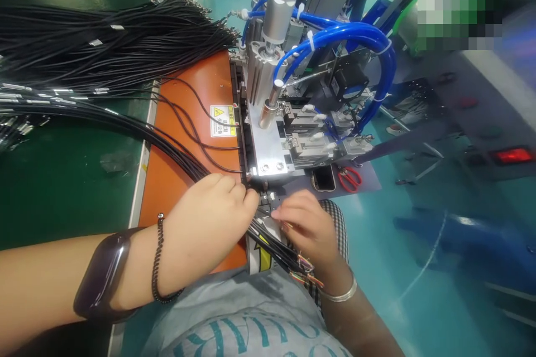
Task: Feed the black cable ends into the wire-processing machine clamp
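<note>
My left hand (218, 206) is closed over a bundle of black cables (180, 156), just in front of the machine's lower edge. The bundle runs beneath this hand and comes out toward my lap, where its stripped ends show thin coloured wires (307, 270). Close by on the right, my right hand (307, 223) pinches the end of a black cable, with a little orange wire showing below the fingers. My fingers hide most of that cable. Three single cables (201, 145) lead over the orange plate (167, 189) into the side of the machine (270, 150).
A large pile of black cables (104, 44) lies at the back left on the green table (84, 178). Blue air hoses (355, 33) arch over the machine. Red-handled scissors (349, 179) and a phone (324, 178) lie right of it. A person in green is at the upper right.
</note>
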Available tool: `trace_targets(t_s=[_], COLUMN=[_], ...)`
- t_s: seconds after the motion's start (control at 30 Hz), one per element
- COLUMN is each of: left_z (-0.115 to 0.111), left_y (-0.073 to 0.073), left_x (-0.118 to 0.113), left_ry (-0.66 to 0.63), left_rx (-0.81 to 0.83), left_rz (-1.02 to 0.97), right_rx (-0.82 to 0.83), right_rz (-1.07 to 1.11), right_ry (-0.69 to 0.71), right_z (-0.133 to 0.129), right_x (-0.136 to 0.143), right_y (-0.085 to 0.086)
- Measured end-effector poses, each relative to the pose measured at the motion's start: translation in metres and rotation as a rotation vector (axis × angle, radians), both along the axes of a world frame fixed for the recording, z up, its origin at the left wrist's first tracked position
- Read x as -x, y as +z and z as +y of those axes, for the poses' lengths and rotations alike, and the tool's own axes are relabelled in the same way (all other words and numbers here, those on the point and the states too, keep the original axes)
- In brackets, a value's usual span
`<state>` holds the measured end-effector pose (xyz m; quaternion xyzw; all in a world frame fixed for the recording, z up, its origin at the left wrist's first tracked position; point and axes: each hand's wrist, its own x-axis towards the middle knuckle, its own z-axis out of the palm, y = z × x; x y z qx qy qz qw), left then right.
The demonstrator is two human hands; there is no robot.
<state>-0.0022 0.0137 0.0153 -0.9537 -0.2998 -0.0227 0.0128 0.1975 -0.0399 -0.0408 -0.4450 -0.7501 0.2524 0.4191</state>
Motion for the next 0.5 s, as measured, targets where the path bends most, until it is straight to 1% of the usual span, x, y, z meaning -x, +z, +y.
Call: trace_targets(t_s=[0.1, 0.17, 0.3, 0.43, 0.5], left_z=[0.001, 0.002, 0.006, 0.008, 0.008], left_y=[-0.003, -0.004, -0.005, -0.006, -0.007], left_x=[-0.002, -0.003, -0.004, -0.004, -0.005], left_ry=[-0.122, -0.160, -0.146, -0.122, -0.110], left_rx=[0.019, 0.038, 0.060, 0.027, -0.008], left_rz=[-0.074, -0.110, -0.118, -0.133, -0.161], right_rx=[-0.019, -0.034, -0.058, -0.006, 0.014], right_rz=[-0.032, -0.015, 0.016, 0.037, 0.014], right_ry=[-0.048, -0.081, -0.176, -0.362, -0.426], right_z=[0.004, 0.006, 0.006, 0.002, -0.002], right_x=[0.004, 0.007, 0.014, 0.018, 0.018], right_y=[-0.002, -0.001, 0.001, 0.004, 0.006])
